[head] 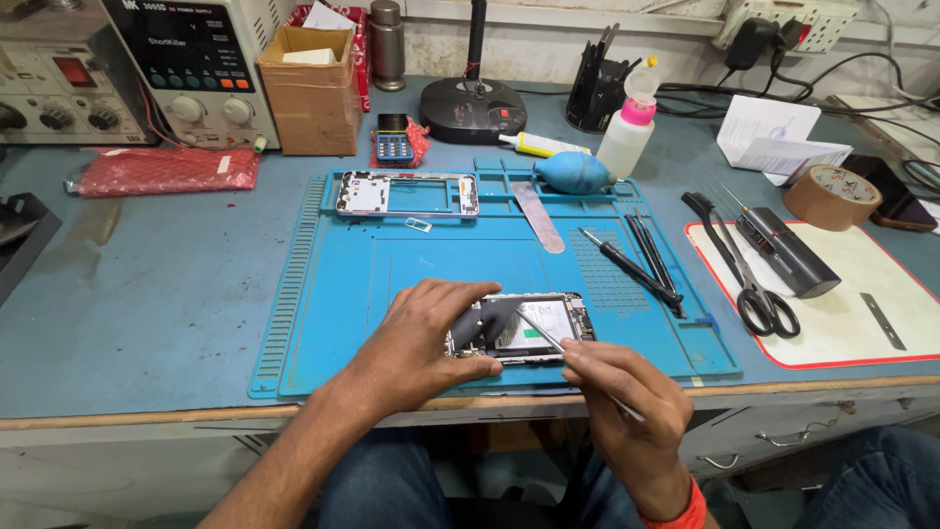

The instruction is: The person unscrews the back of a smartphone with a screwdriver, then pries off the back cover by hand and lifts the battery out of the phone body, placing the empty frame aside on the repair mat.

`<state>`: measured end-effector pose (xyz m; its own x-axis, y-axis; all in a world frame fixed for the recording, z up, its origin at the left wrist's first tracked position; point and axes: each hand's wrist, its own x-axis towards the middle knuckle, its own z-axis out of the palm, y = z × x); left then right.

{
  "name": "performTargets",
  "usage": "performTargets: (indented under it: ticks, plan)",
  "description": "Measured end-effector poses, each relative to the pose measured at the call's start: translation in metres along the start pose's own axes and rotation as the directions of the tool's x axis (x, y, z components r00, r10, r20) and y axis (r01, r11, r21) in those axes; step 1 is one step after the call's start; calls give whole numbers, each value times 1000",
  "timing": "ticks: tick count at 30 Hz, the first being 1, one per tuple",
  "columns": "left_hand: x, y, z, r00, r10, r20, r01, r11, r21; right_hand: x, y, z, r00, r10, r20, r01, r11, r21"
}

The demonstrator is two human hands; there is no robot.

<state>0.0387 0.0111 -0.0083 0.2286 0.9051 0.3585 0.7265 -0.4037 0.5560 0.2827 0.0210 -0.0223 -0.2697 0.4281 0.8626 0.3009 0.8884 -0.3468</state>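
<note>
Opened phone (pixel 534 328), lower centre of frame, lay flat on the blue mat (pixel 323 294) near its front edge. Left hand (pixel 426 338) lay palm-down over the phone's left end, fingers curled and gripping it; right hand (pixel 627 392), lower right, pinched thin tweezers (pixel 543 333), tips angled up-left onto the phone's interior. Phone frame (pixel 406 194) sat upper centre; scissors (pixel 749 274) lay at right.

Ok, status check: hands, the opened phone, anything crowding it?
Left hand pinning opened phone on blue mat. Right hand gripping tweezers, tips inside phone. Screwdrivers lie clear to the right.
</note>
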Motion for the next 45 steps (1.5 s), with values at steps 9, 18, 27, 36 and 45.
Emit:
performTargets:
  ticks: [9, 18, 27, 36, 45]
  plan:
    - [0, 5, -5, 968, -251, -3, 238, 923, -301, 10, -21, 25, 996, -90, 13, 88, 991, 100]
    - [0, -2, -2, 922, -119, -370, 63, 985, -161, 15, 10, 11, 953, 281, -114, -176, 820, 545]
    - [1, 0, -3, 865, -345, -365, 274, 933, -234, 74, 54, -1, 787, 471, 399, -503, 864, -29]
    - [3, -9, -3, 827, -444, -345, 356, 888, -290, 122, 82, 39, 364, 352, 862, -532, 838, -118]
    - [3, -11, -7, 822, -451, -346, 342, 879, -333, 132, 78, 61, 286, 227, 931, -364, 924, -113]
